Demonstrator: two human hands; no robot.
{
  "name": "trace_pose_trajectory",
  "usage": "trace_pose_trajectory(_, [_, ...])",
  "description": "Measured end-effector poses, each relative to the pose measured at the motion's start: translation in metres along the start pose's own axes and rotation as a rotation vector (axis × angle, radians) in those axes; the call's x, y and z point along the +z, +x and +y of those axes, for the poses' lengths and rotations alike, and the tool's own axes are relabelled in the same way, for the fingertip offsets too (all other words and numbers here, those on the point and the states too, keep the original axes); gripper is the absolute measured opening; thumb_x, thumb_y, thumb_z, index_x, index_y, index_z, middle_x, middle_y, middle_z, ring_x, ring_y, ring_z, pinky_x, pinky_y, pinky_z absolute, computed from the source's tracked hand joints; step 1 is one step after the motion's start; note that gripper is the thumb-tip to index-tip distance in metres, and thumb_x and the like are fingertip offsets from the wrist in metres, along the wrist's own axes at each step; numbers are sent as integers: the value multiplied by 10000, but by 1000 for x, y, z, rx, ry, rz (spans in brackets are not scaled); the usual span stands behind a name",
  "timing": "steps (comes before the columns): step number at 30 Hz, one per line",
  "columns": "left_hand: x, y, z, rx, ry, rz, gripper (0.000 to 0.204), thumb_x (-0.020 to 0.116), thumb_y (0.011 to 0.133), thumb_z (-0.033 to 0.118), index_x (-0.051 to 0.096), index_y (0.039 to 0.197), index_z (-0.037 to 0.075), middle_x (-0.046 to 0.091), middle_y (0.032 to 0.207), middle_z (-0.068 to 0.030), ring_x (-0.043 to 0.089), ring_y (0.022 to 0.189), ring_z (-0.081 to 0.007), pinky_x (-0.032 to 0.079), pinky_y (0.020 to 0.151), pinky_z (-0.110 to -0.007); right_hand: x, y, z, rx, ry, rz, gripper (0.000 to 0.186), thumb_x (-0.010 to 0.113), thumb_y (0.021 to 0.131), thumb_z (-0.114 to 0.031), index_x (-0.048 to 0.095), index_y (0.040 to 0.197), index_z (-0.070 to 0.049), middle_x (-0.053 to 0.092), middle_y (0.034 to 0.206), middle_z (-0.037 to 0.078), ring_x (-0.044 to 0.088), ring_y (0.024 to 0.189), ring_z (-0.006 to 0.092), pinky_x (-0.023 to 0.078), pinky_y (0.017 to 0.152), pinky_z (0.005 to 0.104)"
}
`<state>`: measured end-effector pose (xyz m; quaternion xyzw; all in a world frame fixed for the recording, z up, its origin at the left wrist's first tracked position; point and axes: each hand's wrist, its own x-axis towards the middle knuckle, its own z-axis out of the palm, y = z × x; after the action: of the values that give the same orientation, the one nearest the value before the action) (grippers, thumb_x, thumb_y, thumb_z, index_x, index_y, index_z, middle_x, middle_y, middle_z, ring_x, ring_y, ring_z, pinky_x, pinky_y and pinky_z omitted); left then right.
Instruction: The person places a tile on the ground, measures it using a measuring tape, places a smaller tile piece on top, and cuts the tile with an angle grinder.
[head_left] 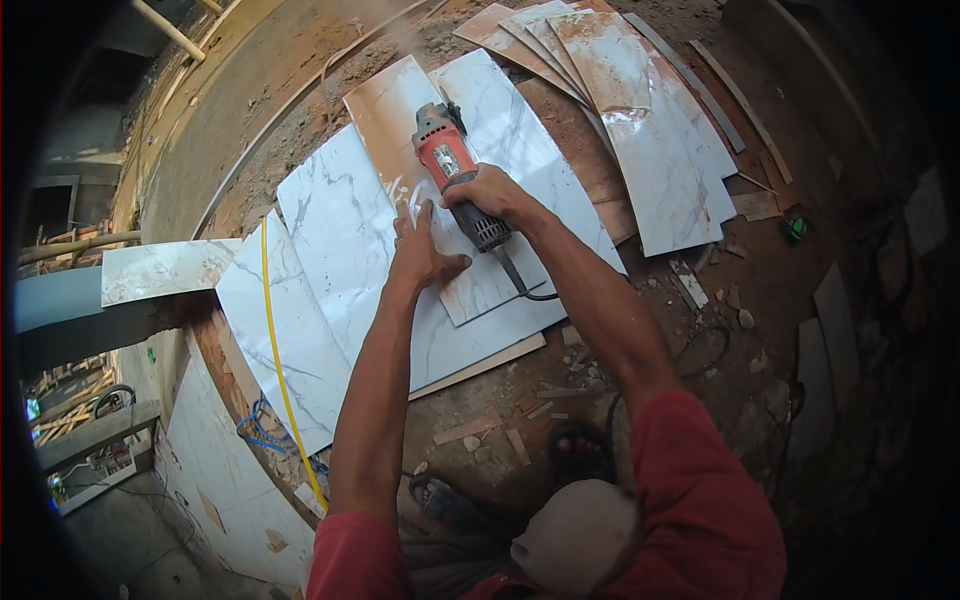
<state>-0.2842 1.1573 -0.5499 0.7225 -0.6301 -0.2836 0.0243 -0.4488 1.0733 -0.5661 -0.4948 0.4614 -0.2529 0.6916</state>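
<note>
Dusty dirt floor (760,300) bears white marble-veined ceramic tiles (340,230); right hand (495,192) grips a red angle grinder (450,165), cut barely begun, beside it left hand (420,250) pressed flat, open.

red short sleeves (700,500) on both arms, forearms bare, dark sandals (580,455) on feet, light trousers (575,540) at knee.

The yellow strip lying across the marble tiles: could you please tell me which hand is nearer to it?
Left. The left hand rests flat on a tile, right of the yellow strip; the right hand grips the angle grinder, farther right.
</note>
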Motion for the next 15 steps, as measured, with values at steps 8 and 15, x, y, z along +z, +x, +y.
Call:
trace_pose_trajectory(8, [2, 1, -4, 18, -10, 3, 1183, 914, 545, 321, 268, 1487, 16, 101, 1545, -338, 274, 1410, -450, 360, 1116, -454, 0, -9, 0, 28, -9, 7, 416, 771, 630, -257, 693, 841, 93, 676, 750, 140, 622, 614, 204, 499, 581, 317])
trace_pose_trajectory(15, [3, 2, -4, 10, -56, 2, 1192, 921, 533, 298, 273, 1501, 45, 74, 1561, -320, 239, 1420, -448, 329, 1134, -468, -1, -18, 2, 16, -30, -4, 346, 765, 647, -260, 666, 813, 27, 640, 703, 82, 573, 544, 154, 461, 508, 285])
